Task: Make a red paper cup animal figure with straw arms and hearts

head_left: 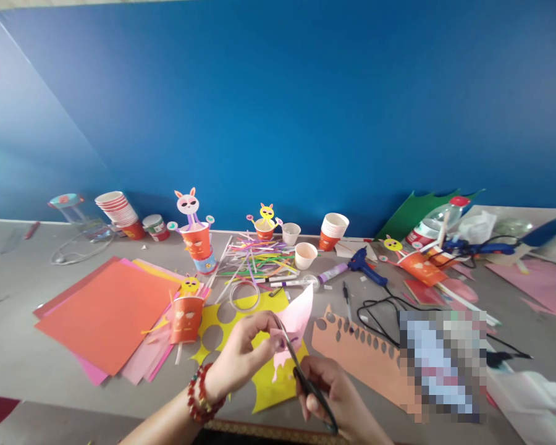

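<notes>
Low in the middle of the head view, my left hand [245, 346] pinches a piece of pink paper [299, 315] with ragged cut edges. A red beaded bracelet [200, 395] circles that wrist. My right hand [328, 389] grips the black handles of a pair of scissors [315, 395]. Their blades reach up and left to the pink paper beside my left fingertips; whether they are fully closed I cannot tell. Beneath both hands lies a yellow sheet [278, 389] with round holes cut out of it.
Left are stacked coloured sheets [111, 315] and an orange cup [186, 321]. Behind lie many coloured strips [254, 259], a tape roll [244, 296] and animal-topped cups [197, 241]. A blue glue gun [366, 266], its black cable and a cut orange sheet [352, 346] lie right.
</notes>
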The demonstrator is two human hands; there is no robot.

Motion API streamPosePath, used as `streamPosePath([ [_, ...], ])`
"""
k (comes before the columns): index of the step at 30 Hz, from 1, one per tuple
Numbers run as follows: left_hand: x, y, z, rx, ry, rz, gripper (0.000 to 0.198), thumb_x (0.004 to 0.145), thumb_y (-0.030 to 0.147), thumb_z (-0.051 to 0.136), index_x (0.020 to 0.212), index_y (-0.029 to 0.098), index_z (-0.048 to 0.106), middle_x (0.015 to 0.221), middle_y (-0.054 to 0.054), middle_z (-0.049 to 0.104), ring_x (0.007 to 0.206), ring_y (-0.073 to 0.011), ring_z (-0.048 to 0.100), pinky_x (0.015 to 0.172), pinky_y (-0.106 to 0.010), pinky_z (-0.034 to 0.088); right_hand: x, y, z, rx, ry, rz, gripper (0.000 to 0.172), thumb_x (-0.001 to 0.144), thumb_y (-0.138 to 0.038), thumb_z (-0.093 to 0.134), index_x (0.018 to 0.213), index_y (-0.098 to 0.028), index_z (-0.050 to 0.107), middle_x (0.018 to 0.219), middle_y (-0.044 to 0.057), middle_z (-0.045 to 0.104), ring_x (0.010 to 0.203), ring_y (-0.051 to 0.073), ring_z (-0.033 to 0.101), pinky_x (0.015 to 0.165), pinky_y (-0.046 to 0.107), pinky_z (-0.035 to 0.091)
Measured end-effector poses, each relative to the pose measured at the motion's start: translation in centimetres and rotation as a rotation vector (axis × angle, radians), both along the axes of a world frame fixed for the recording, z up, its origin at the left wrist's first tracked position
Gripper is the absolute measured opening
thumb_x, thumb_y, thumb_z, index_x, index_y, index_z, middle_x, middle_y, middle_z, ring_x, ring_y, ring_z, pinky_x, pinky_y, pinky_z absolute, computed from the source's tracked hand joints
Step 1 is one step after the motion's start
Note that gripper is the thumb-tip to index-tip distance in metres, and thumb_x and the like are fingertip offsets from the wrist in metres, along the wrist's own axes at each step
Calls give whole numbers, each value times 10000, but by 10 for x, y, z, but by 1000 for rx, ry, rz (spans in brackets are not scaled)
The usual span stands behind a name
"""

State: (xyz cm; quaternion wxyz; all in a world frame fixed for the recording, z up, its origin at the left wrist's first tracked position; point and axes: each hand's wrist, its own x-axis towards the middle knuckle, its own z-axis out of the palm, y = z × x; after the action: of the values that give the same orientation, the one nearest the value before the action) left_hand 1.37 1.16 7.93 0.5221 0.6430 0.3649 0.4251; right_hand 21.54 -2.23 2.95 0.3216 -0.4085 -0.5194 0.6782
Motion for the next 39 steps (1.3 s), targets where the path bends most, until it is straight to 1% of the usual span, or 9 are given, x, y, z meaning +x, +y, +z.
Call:
streamPosePath([
  [5,-2,3,0,-1,28,-17,283,953,356,557,751,159,569,801,-61,639,758,-182,593,735,-284,446,0,1,2,-21,17,6,713,489,-849,743,643,-198,498,534,-39,558,442,95,505,476,234,455],
  [8,-2,3,0,-2,23,-13,281,941,359,572,742,161,559,797,-58,636,761,-185,596,740,-286,446,0,2,1,-22,10,-6,714,483,-848,746,621,-200,479,522,-40,551,427,92,509,459,226,448],
  [11,-2,2,1,-1,18,-5,273,933,342,580,730,160,560,783,-54,638,749,-178,596,741,-282,444,0,3,-3,-25,12,-11,708,483,-831,762,610,-201,466,516,-43,534,413,88,507,437,213,426],
  [15,-1,2,1,-23,5,-10,275,931,339,585,726,158,558,778,-57,645,745,-178,608,735,-279,451,2,4,-11,-13,37,27,664,549,-796,764,646,-199,488,539,-44,535,416,92,521,433,210,421],
  [18,-2,2,0,-43,-12,-22,272,934,344,587,738,158,557,788,-62,650,753,-181,619,730,-279,459,3,3,-15,-4,39,33,657,563,-793,755,660,-196,498,522,-45,531,400,89,511,419,203,401],
  [26,-2,2,-2,-52,-29,-19,286,938,360,593,740,155,569,788,-63,649,750,-184,623,729,-286,465,3,3,-18,-4,-2,24,629,588,-767,755,647,-200,488,505,-47,525,373,81,489,401,196,378],
  [32,-3,4,-4,-58,-32,1,290,939,372,597,750,152,583,791,-58,644,744,-174,603,720,-278,456,3,3,-28,15,38,-11,676,535,-820,742,619,-200,487,456,-58,492,339,76,461,367,184,340],
  [37,-3,2,-4,-68,-42,-2,285,933,372,606,752,153,581,791,-49,635,742,-167,592,714,-267,450,4,3,-28,33,58,36,674,580,-829,717,649,-196,495,441,-60,493,354,77,466,381,175,334],
  [39,-3,2,-4,-66,-48,-9,276,931,364,607,755,153,588,795,-48,639,750,-170,602,720,-268,454,4,2,-30,39,69,22,673,585,-833,709,642,-198,492,432,-60,492,340,72,449,372,174,328],
])
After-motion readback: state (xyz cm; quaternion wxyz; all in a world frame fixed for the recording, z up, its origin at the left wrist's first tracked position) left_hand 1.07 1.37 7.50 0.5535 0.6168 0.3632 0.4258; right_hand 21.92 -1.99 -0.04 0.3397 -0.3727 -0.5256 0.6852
